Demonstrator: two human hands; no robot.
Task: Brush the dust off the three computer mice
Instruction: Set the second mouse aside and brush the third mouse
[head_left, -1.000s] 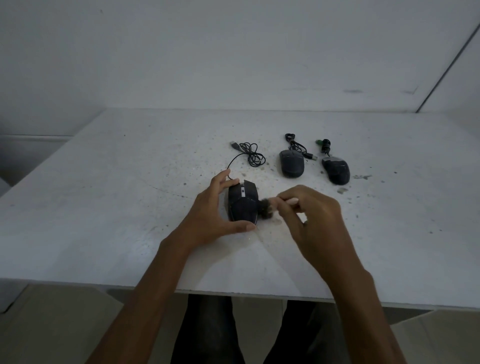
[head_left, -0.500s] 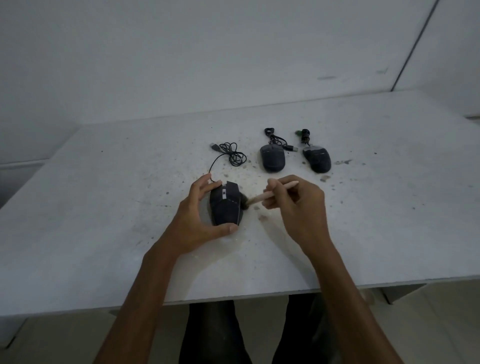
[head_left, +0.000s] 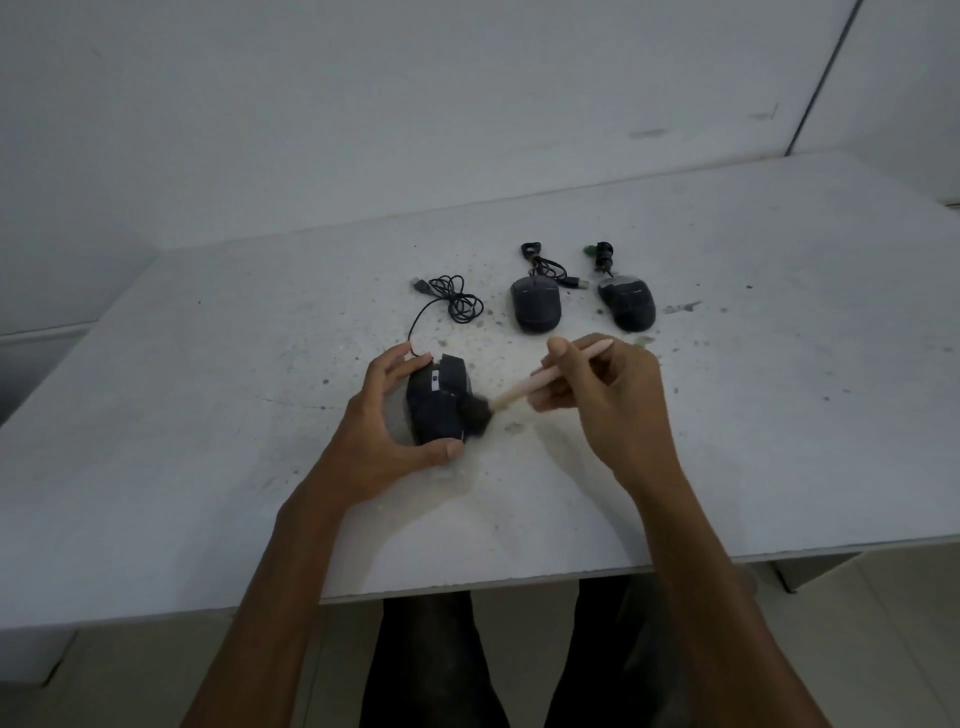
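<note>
A black wired mouse (head_left: 435, 402) lies near the middle of the white table (head_left: 182, 415). My left hand (head_left: 382, 431) grips it from the left, fingers at its front and thumb at its rear. My right hand (head_left: 605, 402) holds a small brush (head_left: 524, 392) by its pale pink handle. The dark bristle head touches the mouse's right side. Farther back lie two other dark mice: a rounded one (head_left: 536, 310) and, to its right, one with a grey front (head_left: 627, 304).
The held mouse's cable (head_left: 457, 299) is coiled behind it, with a USB plug at the left. The other two mice have bundled cords behind them. Dust specks and crumbs dot the table around the mice. A white wall stands close behind the table. My legs show under the front edge.
The brush has swung so its handle points up and to the right, with the bristles still at the mouse's right side. My left hand keeps its grip. The camera view has shifted.
</note>
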